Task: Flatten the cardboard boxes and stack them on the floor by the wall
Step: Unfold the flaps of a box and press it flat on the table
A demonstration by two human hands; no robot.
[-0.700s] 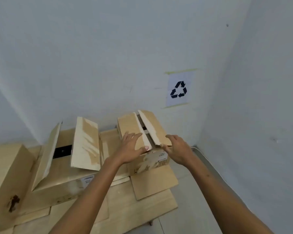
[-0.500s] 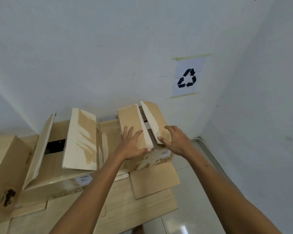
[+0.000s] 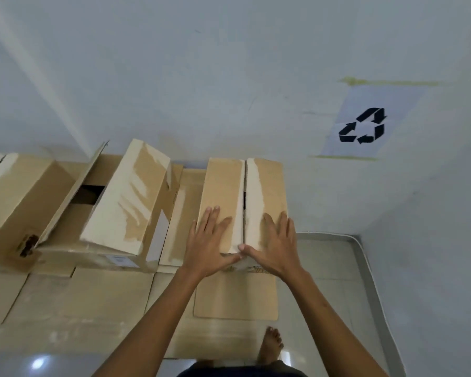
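At centre frame, our left hand (image 3: 208, 244) and right hand (image 3: 273, 244) press flat, fingers spread, grasping nothing, on the small brown cardboard box's (image 3: 223, 191) closed top flaps.

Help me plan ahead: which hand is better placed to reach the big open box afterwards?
Left, probably. The left hand lies flat on the small box on the side next to the big box; the right hand lies farther off and would cross over it.
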